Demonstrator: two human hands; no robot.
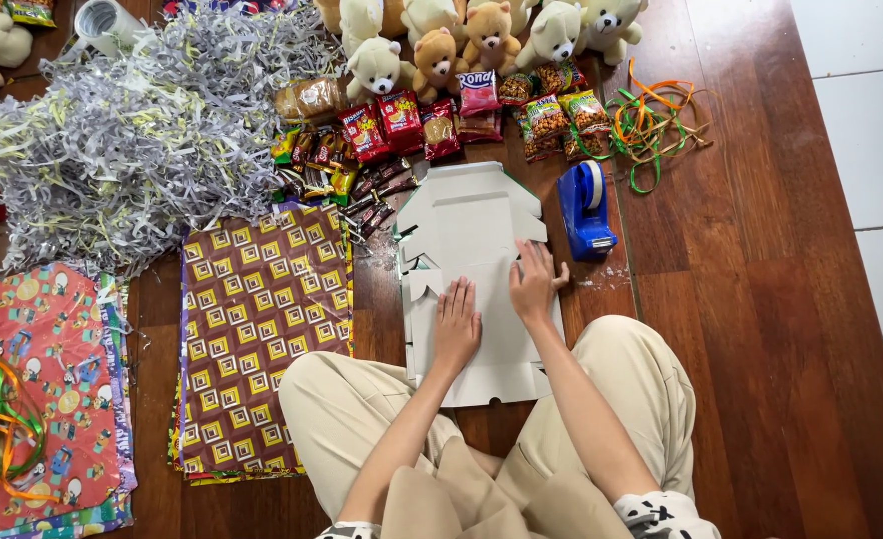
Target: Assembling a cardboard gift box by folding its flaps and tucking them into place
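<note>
Cardboard (471, 269) is lying flat and unfolded on the floor (751, 299) between the knees. Left hand (456, 324) and right hand (533, 284) are pressing it, fingers extended (grasping nothing). No sides are standing; paper (257, 329), snacks (432, 125) are lying unused.

left hand (456, 324) and right hand (534, 286) lie flat, palms down, fingers extended.

At centre frame we press on matt grey cardboard (471, 289); glossy patterned wrapping paper (262, 329) lies left, on polished wood floor (751, 299); upper left, crinkly shredded paper (132, 130).
</note>
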